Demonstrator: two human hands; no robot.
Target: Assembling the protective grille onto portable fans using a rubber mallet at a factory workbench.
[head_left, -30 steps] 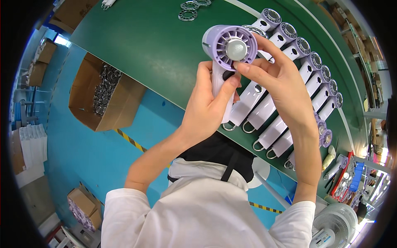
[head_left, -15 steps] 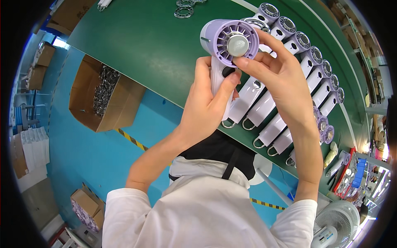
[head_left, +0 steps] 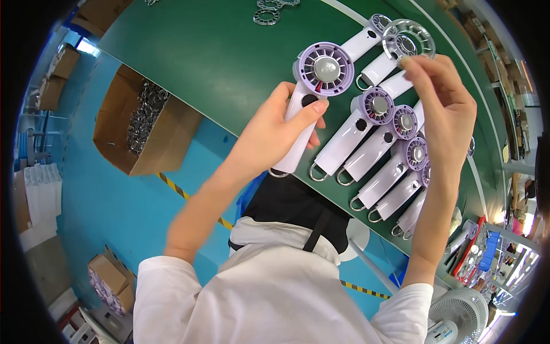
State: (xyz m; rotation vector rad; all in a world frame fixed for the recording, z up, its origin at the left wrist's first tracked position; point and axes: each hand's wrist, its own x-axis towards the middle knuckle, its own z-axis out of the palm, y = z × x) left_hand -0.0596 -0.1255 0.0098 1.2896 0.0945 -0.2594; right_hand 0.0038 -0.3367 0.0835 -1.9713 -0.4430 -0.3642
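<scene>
Where fingers [head_left: 314,111] grip, lilac fan [head_left: 309,100], silver hub [head_left: 326,70]

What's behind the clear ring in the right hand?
Behind the clear ring, a fan's round head shows through the opening; the right hand covers what lies behind the ring's lower edge.

I see lilac-and-white handheld fan [head_left: 298,103], silver hub [head_left: 326,69], black button [head_left: 309,99]; clear ring [head_left: 425,39]; green tabletop [head_left: 217,63]; blue floor [head_left: 212,152], black-and-yellow striped tape [head_left: 172,186]; brown carton [head_left: 166,150]; white shirt [head_left: 275,281].

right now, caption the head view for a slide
Left hand holds a handheld fan; right hand pinches a clear ring above a green table.
</scene>
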